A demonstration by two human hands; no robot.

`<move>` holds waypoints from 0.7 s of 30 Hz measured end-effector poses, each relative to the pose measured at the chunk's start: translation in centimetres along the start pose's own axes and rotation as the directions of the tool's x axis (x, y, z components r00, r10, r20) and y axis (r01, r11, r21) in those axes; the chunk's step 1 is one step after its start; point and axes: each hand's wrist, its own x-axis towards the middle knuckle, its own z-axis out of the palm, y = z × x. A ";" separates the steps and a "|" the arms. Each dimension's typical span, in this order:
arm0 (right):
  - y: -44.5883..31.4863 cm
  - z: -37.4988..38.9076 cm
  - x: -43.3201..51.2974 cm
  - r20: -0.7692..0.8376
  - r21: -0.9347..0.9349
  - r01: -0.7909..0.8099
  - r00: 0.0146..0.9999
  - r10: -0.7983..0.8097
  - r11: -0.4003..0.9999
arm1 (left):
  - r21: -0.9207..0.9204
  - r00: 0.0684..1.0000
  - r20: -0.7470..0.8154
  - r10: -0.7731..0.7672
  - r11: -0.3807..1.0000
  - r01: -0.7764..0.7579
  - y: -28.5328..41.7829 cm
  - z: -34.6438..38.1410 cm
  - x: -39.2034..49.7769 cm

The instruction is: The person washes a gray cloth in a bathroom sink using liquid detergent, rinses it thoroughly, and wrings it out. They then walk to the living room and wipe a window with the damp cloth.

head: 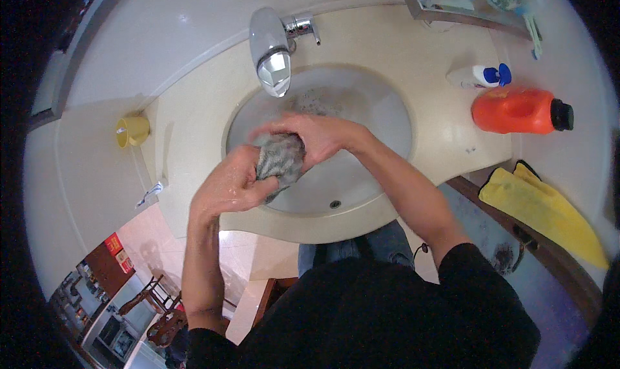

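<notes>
A wet, bunched grey cloth [281, 158] is between my two hands, over the left part of an oval washbasin [358, 185]. My left hand [237, 180] grips its left side, with the thumb across the lower edge. On the cloth's upper right lies my right hand [310, 136], fingers curved over the top and slightly blurred. The cloth's far side is partly hidden by that hand. Just above the hands stands a chrome faucet [272, 54] with a faceted end. Dark specks lie on the basin's back wall.
Right of the basin are a red-orange jug [513, 111] with a black cap and a white bottle [477, 76] with a blue cap. A yellow cloth [537, 209] hangs at the right. At the left are a yellow mug [133, 130] and a tube [151, 193].
</notes>
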 end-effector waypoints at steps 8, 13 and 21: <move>11.0 -1.1 -4.2 -0.139 -0.212 -0.631 0.775 0.616 0.746 | 0.243 0.925 -0.374 -0.071 0.955 0.171 -4.5 -0.9 0.8; 17.5 5.6 -2.9 -0.814 -0.199 -0.877 0.396 0.424 0.438 | 0.275 0.721 -0.639 -0.269 0.795 0.540 -17.4 6.1 8.4; 14.6 11.5 4.3 -0.543 0.565 -0.550 0.314 0.779 0.615 | -0.994 0.768 -0.092 -0.634 0.108 -0.030 -23.2 15.4 12.6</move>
